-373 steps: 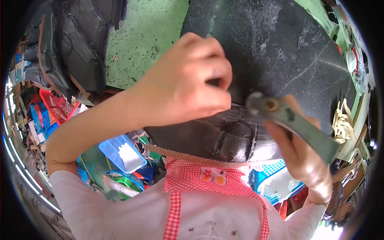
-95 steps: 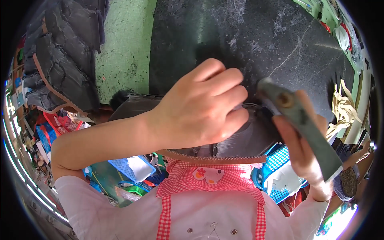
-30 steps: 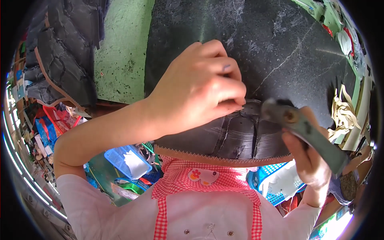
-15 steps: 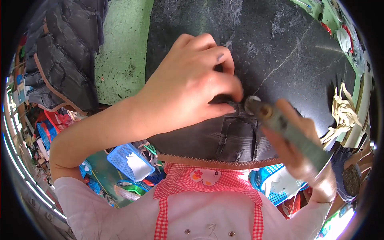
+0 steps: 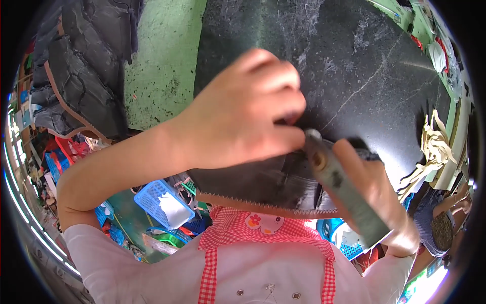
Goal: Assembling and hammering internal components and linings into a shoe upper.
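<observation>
Panel (image 5: pixel 243 185), black with a zigzag brown edge, lies at lower centre, apparently being hammered along its upper margin. Left hand (image 5: pixel 253 111) curls there, its hold hidden; right hand (image 5: pixel 372 187) grips the hammer (image 5: pixel 349 192) beside it. Another tap would need clear fingertips. Black slab (image 5: pixel 349 61) spans upper centre.

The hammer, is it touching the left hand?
Cannot tell. In the head view, the hammer and the blurred left hand meet in the picture, but seen from above, one could be higher than the other.
</observation>
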Demonstrator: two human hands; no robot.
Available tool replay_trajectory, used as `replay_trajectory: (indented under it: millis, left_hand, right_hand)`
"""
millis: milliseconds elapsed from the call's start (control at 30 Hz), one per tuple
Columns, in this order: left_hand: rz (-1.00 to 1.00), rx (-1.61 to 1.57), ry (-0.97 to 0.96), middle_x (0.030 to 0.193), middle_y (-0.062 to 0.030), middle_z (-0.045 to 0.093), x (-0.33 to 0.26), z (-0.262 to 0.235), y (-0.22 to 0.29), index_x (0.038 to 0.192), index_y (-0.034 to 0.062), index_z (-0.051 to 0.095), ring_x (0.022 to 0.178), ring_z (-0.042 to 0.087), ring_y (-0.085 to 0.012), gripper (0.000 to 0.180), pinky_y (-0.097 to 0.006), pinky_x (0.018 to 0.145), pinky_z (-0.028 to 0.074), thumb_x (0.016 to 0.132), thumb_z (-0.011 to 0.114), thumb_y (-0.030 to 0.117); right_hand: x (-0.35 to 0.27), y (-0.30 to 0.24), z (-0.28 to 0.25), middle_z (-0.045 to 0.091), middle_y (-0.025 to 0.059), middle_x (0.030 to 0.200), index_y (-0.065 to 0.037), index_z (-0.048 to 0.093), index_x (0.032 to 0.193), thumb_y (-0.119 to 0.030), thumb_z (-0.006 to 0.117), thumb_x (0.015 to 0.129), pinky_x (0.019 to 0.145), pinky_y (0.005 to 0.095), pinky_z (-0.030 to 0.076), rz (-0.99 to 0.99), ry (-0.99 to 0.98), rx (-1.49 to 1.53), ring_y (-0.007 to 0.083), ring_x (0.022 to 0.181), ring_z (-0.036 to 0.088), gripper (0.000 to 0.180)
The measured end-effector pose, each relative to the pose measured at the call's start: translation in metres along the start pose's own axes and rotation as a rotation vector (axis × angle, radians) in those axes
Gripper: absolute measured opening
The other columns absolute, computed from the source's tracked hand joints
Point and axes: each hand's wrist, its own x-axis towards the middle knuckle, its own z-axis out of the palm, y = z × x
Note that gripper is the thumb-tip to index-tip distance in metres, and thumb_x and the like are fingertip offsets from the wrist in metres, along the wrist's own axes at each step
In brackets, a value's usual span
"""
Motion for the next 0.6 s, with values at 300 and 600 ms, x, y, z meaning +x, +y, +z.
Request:
replay_trajectory:
  millis: [300, 600]
  left_hand:
    - [-0.25, 0.042, 0.026, 0.093, 0.0039, 0.062, -0.014, -0.007, 0.01, 0.082, 0.0184, 0.073, 0.096, 0.058, -0.0231, 0.017, -0.043, 0.086, 0.044, 0.066, 0.079, 0.017]
    - [-0.354, 0.006, 0.063, 0.094, 0.0028, 0.064, -0.027, -0.013, 0.016, 0.084, 0.0182, 0.074, 0.094, 0.059, -0.0244, 0.019, -0.044, 0.086, 0.045, 0.067, 0.08, 0.016]
  right_hand:
    - [0.006, -0.008, 0.004, 0.057, 0.0178, 0.072, 0.0, 0.054, 0.101, 0.0, 0.065, 0.091, 0.054, 0.0424, 0.048, -0.056, -0.027, -0.021, 0.0404, 0.065, 0.067, 0.015]
    - [0.012, -0.012, 0.003, 0.056, 0.0151, 0.08, 0.001, 0.057, 0.101, 0.001, 0.063, 0.092, 0.049, 0.0381, 0.046, -0.048, -0.012, 0.101, 0.0356, 0.063, 0.066, 0.011]
